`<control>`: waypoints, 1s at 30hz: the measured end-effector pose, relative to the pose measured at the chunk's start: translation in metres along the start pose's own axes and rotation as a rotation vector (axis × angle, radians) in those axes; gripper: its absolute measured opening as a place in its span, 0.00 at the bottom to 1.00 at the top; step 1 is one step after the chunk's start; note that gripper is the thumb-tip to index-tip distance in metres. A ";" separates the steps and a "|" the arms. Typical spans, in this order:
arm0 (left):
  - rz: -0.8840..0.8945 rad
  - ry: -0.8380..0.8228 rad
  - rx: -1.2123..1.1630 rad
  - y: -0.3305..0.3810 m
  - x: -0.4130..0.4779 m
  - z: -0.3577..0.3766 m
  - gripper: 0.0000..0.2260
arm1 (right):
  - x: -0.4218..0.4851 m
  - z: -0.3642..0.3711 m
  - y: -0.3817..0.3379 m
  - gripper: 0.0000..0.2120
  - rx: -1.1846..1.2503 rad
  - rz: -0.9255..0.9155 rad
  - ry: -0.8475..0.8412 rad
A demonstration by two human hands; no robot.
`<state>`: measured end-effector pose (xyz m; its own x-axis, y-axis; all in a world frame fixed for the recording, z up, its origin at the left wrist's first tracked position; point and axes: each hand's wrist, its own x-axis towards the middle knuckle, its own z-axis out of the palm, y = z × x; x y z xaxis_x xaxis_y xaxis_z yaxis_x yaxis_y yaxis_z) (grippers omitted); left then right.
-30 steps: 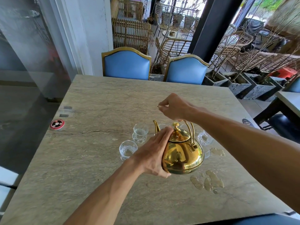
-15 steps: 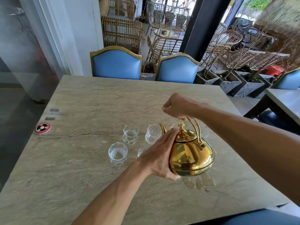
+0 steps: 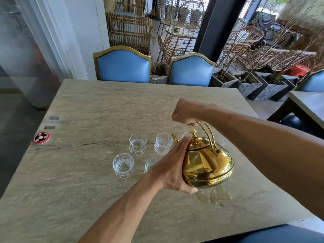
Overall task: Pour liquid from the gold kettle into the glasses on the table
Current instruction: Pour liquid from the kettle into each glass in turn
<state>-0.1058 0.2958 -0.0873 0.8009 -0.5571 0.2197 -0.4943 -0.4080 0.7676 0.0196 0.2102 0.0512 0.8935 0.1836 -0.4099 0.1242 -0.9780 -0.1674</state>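
One gold kettle (image 3: 208, 163) stood tipped above the stone table (image 3: 87, 172), toward its near right part, its spout pointing away toward the far edge. The right hand (image 3: 186, 112) was closed in a fist around the top of the kettle's twin-wire handle, while the left hand (image 3: 172, 166) lay open and flat against the kettle's left flank, fingers stretched up to the lid, thumb under the base. Four clear glasses could be counted fully or in part to the left of the kettle: two in a far row (image 3: 138, 143) (image 3: 163, 143), one nearer the front edge (image 3: 123, 165), and one mostly hidden behind the left hand (image 3: 150, 163). Faint glass rims behind the kettle hinted at more, though how many could not be told. Several wet patches (image 3: 216, 196) lay on the table just under the kettle. One round red-and-black disc (image 3: 41, 137) sat near the left edge. Two blue chairs (image 3: 122, 65) (image 3: 191, 70) stood along the far edge.
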 end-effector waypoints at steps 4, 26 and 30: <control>-0.042 -0.008 -0.004 -0.004 0.003 0.002 0.69 | 0.008 0.000 -0.001 0.13 0.009 -0.004 -0.030; 0.018 0.020 -0.049 0.006 0.001 -0.002 0.62 | 0.013 0.002 0.002 0.12 0.016 0.010 -0.043; 0.005 0.011 -0.046 0.007 0.002 0.000 0.65 | 0.012 0.002 0.002 0.13 0.017 0.015 -0.050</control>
<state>-0.1076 0.2926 -0.0816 0.8023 -0.5511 0.2296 -0.4821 -0.3713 0.7935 0.0300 0.2112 0.0443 0.8726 0.1742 -0.4563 0.1032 -0.9789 -0.1764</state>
